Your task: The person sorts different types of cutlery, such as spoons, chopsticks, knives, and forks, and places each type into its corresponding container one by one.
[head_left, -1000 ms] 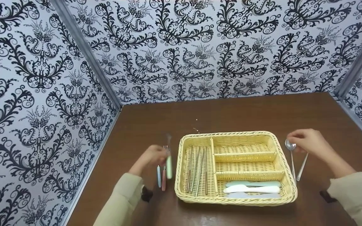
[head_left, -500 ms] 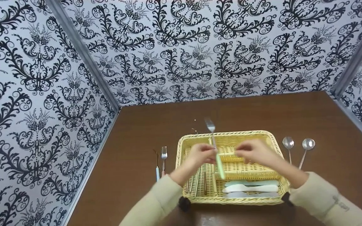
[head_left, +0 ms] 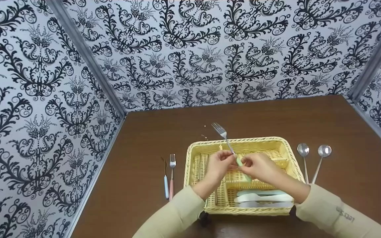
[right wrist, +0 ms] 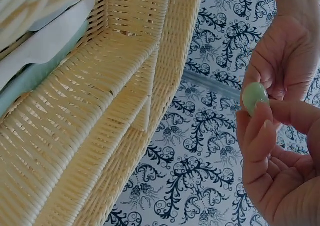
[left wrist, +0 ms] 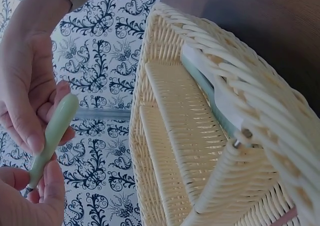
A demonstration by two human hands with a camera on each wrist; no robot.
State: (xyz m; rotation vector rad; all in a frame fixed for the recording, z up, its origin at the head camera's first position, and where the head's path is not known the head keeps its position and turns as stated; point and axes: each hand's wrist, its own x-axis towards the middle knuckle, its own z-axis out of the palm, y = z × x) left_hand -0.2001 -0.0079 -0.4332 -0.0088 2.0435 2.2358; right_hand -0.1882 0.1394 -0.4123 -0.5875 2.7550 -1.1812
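A fork with a pale green handle (head_left: 224, 133) is held over the yellow wicker basket (head_left: 188, 172), tines tilted up and to the left. My left hand (head_left: 217, 164) pinches it near where metal meets handle. Lower down, the thumb and fingers of my right hand (head_left: 260, 165) pinch the green handle (left wrist: 59, 120). In the right wrist view only the handle's rounded end (right wrist: 256, 98) shows between the fingers. The divided basket holds metal chopsticks in its left compartment, partly hidden by my left hand, and white and pale green knives (head_left: 265, 197) in the front right one.
Left of the basket lie a pink-handled fork (head_left: 172, 162) and a blue-handled utensil (head_left: 166, 186), its head hard to make out. Two metal spoons (head_left: 303, 150) lie to the right. Small white specks are behind the basket; patterned walls (head_left: 190, 56) enclose the brown table (head_left: 144, 132).
My left hand has lifted the green fork from the table's left side and carried it right over the basket. My right hand has come left from the spoons and taken hold of the handle.
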